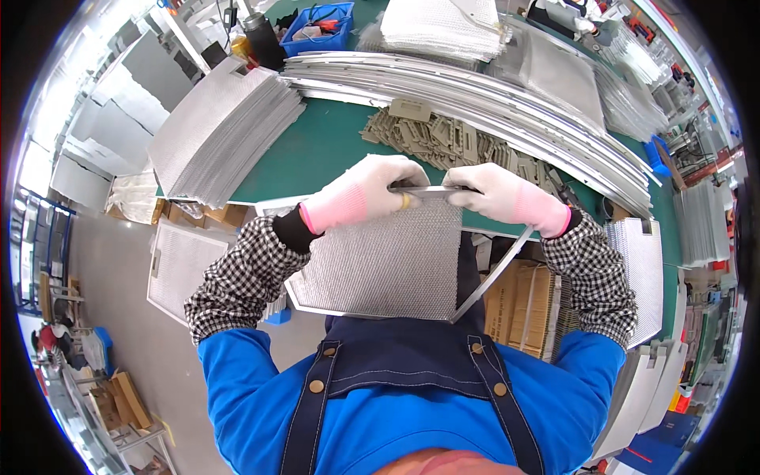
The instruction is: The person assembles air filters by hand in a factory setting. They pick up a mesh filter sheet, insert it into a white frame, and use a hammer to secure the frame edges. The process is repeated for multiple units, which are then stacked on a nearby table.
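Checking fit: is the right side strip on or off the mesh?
Mostly off: the strip slants away from the mesh, leaving a visible gap.

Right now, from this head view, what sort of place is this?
Most likely a factory assembly workshop. The green-topped workbench bears a thick stack of silver mesh panels and a heap of small, flat beige pieces, which suggests repeat work on batches of parts.
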{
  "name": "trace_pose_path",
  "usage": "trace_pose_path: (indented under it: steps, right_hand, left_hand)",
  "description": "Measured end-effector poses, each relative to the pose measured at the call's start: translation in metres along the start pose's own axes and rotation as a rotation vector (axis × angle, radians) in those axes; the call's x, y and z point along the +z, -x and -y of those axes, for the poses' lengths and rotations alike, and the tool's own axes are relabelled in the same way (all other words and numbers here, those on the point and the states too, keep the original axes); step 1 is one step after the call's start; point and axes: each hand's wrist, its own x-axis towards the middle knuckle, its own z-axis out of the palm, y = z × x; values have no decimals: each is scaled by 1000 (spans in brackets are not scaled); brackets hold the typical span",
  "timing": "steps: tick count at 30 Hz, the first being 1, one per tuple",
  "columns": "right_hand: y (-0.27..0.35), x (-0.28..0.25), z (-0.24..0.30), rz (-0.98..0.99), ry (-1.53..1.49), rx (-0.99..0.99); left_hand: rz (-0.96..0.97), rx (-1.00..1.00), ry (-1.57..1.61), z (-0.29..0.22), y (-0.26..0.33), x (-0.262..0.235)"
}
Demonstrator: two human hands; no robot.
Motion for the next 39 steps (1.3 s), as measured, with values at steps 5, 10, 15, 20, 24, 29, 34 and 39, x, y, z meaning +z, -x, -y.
trace_pose_path:
  steps: [5,10,15,20,24,29,34,39]
  right_hand:
    - [8,0,-1,67,-17,42]
    - [6,-12,-7,388,-197,177]
    - [-3,26,-4,-235,734,-107]
    - [52,60,-20,-88,92,128]
    - [53,189,-47,6,-466,318]
    - [-18,155,-6,-783,-525,132]
    - [12,60,17,-1360,-366,-218]
    - [41,25,0,-1397,-493,-466]
  left_hand:
    - [305,-105,72,-5,-18,-9]
    - [256,82,-68,-11,-17,3]
    - [77,-143,-364,0,0,33]
    - [-273,-243,-63,70,77,-8]
    - [-480,-289,161,104,104,-15]
    - [-864,-193,125,33,82,-66]
    - [-943,150,376,-6,43,-62]
    - [-952,422,562,6,16,-27]
